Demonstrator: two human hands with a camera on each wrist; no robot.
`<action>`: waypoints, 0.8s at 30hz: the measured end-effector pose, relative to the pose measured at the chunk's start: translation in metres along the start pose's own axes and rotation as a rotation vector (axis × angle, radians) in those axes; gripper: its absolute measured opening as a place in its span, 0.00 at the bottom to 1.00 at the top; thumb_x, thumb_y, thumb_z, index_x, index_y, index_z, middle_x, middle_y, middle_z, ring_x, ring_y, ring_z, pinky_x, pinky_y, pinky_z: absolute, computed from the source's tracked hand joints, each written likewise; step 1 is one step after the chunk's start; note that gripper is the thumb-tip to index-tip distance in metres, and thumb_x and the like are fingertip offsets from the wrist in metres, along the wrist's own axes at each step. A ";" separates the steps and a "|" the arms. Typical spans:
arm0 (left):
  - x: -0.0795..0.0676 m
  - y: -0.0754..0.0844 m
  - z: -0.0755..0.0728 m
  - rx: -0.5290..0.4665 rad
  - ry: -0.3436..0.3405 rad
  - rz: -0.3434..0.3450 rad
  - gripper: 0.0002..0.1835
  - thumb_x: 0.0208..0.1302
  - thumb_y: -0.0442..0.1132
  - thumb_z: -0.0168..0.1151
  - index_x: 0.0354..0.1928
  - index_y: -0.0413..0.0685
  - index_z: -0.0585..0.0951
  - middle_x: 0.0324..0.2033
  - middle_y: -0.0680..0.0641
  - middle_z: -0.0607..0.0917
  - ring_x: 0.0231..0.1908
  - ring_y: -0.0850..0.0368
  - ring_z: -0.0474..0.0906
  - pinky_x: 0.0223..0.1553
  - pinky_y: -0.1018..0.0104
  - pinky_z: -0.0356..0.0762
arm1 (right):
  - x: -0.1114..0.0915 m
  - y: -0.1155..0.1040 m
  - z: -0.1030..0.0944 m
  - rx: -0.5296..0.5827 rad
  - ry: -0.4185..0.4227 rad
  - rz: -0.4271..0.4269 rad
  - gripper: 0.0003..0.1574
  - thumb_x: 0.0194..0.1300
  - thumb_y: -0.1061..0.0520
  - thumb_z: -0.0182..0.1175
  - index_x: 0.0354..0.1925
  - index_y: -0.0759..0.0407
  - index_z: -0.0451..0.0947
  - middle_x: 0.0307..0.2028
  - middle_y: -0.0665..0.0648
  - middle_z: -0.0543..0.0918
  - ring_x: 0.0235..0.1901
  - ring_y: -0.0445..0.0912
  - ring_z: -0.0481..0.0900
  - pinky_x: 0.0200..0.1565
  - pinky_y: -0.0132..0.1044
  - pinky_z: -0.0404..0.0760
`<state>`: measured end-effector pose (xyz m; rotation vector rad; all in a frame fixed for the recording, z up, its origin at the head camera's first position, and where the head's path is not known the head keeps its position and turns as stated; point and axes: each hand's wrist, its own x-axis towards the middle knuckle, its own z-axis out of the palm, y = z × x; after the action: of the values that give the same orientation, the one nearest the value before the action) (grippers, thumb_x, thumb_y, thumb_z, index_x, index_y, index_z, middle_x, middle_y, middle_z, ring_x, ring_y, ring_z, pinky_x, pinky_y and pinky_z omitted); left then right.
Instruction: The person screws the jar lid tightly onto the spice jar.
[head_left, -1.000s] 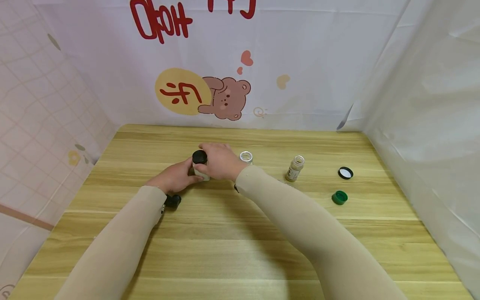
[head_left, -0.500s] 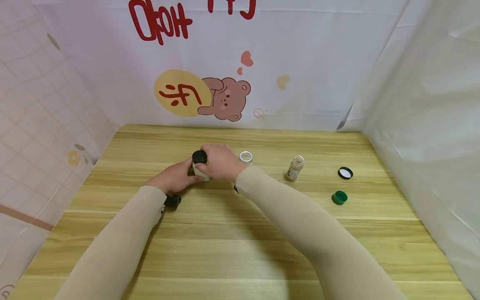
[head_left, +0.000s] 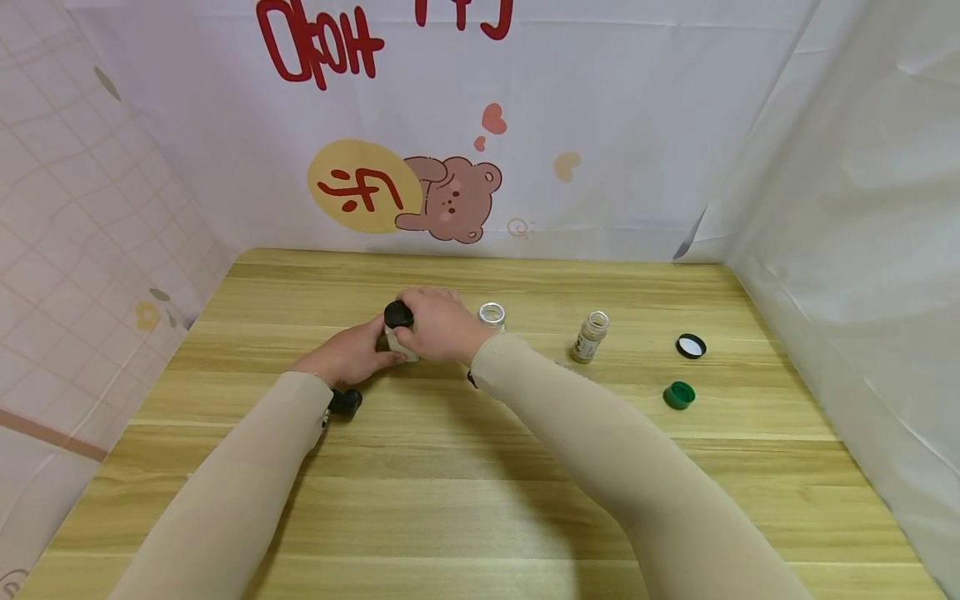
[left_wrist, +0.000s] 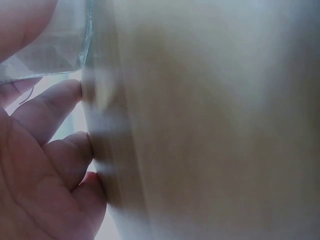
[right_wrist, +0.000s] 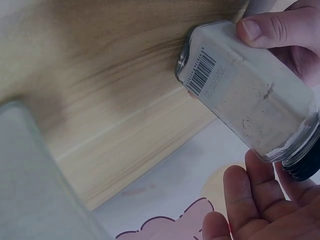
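A squarish clear glass jar (right_wrist: 250,95) of pale powder, with a barcode on its side, stands upright at the table's left middle. My left hand (head_left: 348,354) grips its lower body, thumb on the near side. A black screw lid (head_left: 398,313) tops the jar. My right hand (head_left: 442,325) holds this lid from the right, thumb at the near edge and fingers behind. In the left wrist view, the jar's bottom corner (left_wrist: 60,50) shows between thumb and fingers. Parts of the jar are hidden behind both hands in the head view.
Just right of my right hand stands an uncapped glass jar (head_left: 492,315), partly hidden by the sleeve. Farther right are an uncapped small labelled bottle (head_left: 588,339), a black lid (head_left: 691,346) with white lining, and a green cap (head_left: 680,396). White printed sheeting (head_left: 615,100) walls the table.
The right hand's fingers and the black lid have shifted very slightly. The left hand, the jar's place and the other things look the same.
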<state>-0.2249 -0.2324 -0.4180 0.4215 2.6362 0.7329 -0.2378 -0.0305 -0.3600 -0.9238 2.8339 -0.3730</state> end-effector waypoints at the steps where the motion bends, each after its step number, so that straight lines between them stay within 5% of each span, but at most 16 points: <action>1: 0.000 0.000 0.000 -0.001 0.000 -0.001 0.45 0.76 0.57 0.62 0.85 0.65 0.49 0.77 0.38 0.70 0.76 0.34 0.66 0.73 0.31 0.65 | 0.000 0.000 0.000 0.002 0.005 0.000 0.34 0.79 0.40 0.56 0.73 0.54 0.69 0.67 0.54 0.79 0.65 0.50 0.77 0.71 0.50 0.71; 7: 0.001 0.000 0.000 -0.007 -0.011 -0.002 0.45 0.76 0.57 0.62 0.85 0.66 0.48 0.78 0.38 0.69 0.76 0.34 0.65 0.73 0.31 0.65 | 0.000 0.000 0.002 0.035 0.040 -0.002 0.29 0.77 0.39 0.60 0.64 0.55 0.74 0.56 0.52 0.84 0.56 0.47 0.81 0.64 0.48 0.76; 13: 0.001 0.000 0.000 -0.004 -0.018 -0.009 0.45 0.76 0.57 0.62 0.85 0.67 0.48 0.77 0.38 0.69 0.76 0.34 0.65 0.73 0.31 0.65 | 0.000 0.002 0.003 0.055 0.034 -0.012 0.39 0.77 0.41 0.59 0.77 0.56 0.65 0.70 0.56 0.78 0.68 0.51 0.77 0.72 0.50 0.71; 18: 0.001 -0.001 0.001 -0.001 -0.009 0.000 0.47 0.76 0.58 0.62 0.86 0.67 0.46 0.77 0.39 0.69 0.76 0.34 0.66 0.73 0.32 0.65 | -0.001 0.002 0.004 0.046 0.024 -0.014 0.35 0.79 0.42 0.56 0.76 0.54 0.67 0.71 0.57 0.76 0.70 0.52 0.74 0.73 0.51 0.69; 24: 0.000 -0.001 0.001 -0.005 -0.009 0.000 0.46 0.76 0.57 0.62 0.85 0.67 0.48 0.77 0.38 0.69 0.76 0.34 0.66 0.73 0.31 0.65 | 0.001 0.003 0.006 0.027 0.044 -0.014 0.29 0.79 0.39 0.58 0.65 0.55 0.73 0.59 0.52 0.82 0.59 0.47 0.80 0.67 0.48 0.75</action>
<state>-0.2249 -0.2331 -0.4192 0.4219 2.6253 0.7354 -0.2385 -0.0301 -0.3664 -0.9422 2.8559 -0.4376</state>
